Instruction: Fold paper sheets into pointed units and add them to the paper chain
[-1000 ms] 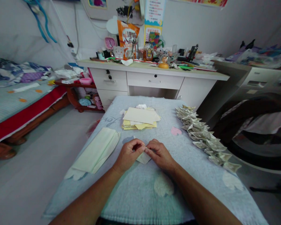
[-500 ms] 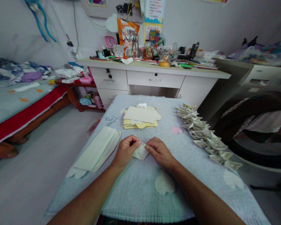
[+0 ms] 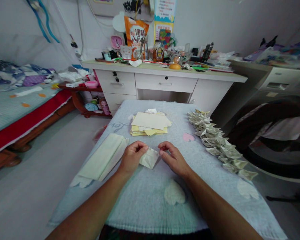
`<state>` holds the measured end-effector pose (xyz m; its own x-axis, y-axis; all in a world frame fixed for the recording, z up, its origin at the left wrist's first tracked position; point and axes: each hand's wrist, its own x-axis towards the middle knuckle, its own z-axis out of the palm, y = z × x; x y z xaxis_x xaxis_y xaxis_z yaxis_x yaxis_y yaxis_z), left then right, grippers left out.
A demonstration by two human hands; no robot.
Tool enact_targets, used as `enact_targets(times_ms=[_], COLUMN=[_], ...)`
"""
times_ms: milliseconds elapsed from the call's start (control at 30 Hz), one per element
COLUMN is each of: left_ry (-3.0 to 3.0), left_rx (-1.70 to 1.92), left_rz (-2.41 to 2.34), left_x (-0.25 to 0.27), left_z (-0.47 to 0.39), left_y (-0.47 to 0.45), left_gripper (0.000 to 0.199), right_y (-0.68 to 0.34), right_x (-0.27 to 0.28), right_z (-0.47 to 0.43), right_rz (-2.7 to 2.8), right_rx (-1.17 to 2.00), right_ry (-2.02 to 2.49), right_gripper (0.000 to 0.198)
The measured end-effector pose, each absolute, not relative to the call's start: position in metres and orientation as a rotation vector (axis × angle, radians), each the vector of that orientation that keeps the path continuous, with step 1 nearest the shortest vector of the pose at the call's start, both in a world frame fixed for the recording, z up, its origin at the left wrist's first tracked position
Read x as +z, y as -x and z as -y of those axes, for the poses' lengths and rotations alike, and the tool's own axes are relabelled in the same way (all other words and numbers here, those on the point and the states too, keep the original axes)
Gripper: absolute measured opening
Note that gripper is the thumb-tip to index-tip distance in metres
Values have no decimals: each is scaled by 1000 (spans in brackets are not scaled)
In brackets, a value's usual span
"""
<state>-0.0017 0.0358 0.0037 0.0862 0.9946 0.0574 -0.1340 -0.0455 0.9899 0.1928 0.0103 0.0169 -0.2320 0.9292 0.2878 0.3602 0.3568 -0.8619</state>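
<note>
A small piece of folded pale paper (image 3: 149, 158) is held above the cloth-covered table, in front of me. My left hand (image 3: 133, 155) pinches its upper left edge between thumb and fingers. Beside its right corner is my right hand (image 3: 172, 156), fingers apart and curved, with a slim gap to the paper. Left of my hands lies a stack of long pale green paper sheets (image 3: 102, 156). Beyond them sits a pile of cream and yellow paper (image 3: 151, 121). Folded paper pieces with pointed tips (image 3: 215, 140) stand in rows along the table's right side.
The table wears a light blue cloth (image 3: 140, 206). Behind it stands a white desk (image 3: 165, 83) crowded with jars, a snack bag (image 3: 136, 35) and a pink clock (image 3: 116, 42). To the right is a washing machine (image 3: 277, 86); a bed (image 3: 22, 103) is at the left.
My right hand has let go of the paper's right corner and opened slightly away from it. The left hand, still pinching the paper, has shifted a little left.
</note>
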Motion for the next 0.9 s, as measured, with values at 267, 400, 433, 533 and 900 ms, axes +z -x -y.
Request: enact_targets(times_ms=[267,400,433,533,900], left_ry=[-1226,-1300,-1331,-1402,-1630], left_rx=[1057,1006,996,981,1015], left_rz=[-850,-891,-920,-981,-971], left_x=[0,-2,-3,-6,3], left_z=[-28,-29,-30,-30,-27], left_y=[-10,-6,-5,-4,-4], left_gripper=[35,27,27,28,20], right_y=[-179,-181,-181,-180,-186], right_x=[10,10,10,12,18], right_z=[-10,-11,-11,-11,-11], right_rz=[1711,1558,1548,1568,1660], right_rx=[1086,1172,1178,1123,936], right_ry=[1082,1063,1055,1040,1043], right_gripper=[25,26,26,25,25])
